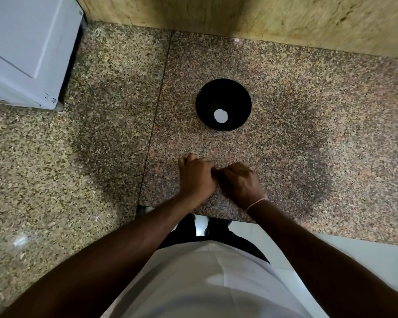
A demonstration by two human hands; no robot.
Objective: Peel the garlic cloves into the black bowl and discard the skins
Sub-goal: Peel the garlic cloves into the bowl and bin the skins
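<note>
A: Head view: left hand (197,177) and right hand (240,183) meet over the table (308,134), fingers curled, knuckles touching; what they hold is hidden.

B: Progress?

A: One white piece, likely a peeled clove (220,116), lies in the bowl (239,97). Probably early; no skins or other garlic visible.

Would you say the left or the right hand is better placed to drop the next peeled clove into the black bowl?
Probably the right hand: the black bowl lies straight ahead, slightly to its side. The left hand is nearly as close, so the edge is small.
</note>
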